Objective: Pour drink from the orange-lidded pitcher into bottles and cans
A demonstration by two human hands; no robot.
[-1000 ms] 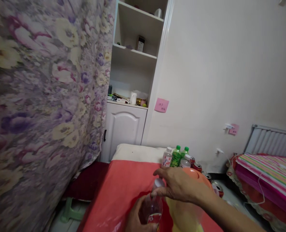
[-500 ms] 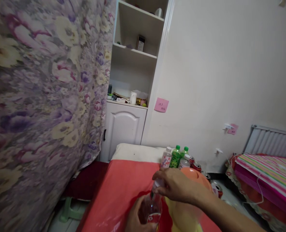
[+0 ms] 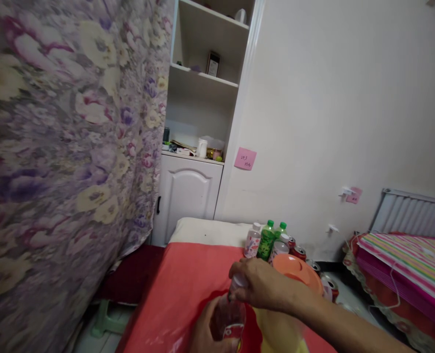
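Observation:
A small clear plastic bottle (image 3: 229, 316) with a red label and a white cap stands upright at the bottom centre, over the red tablecloth (image 3: 188, 289). My left hand (image 3: 206, 333) is wrapped round its body from below. My right hand (image 3: 263, 287) comes in from the right, its fingers pinched on the white cap. Behind my right hand lies an orange plate or lid (image 3: 298, 270), and a yellow patch (image 3: 279, 333) shows under my forearm.
Several bottles, two with green caps (image 3: 267, 241), and red cans (image 3: 300, 253) stand at the table's far edge by the wall. A floral curtain (image 3: 66, 162) hangs on the left. Beyond are a white cabinet with shelves (image 3: 188, 196), a striped bedspread (image 3: 412, 264) and a radiator.
My right hand has slid slightly left on the cap and the bottle has shifted a little with it. The view has tipped down slightly.

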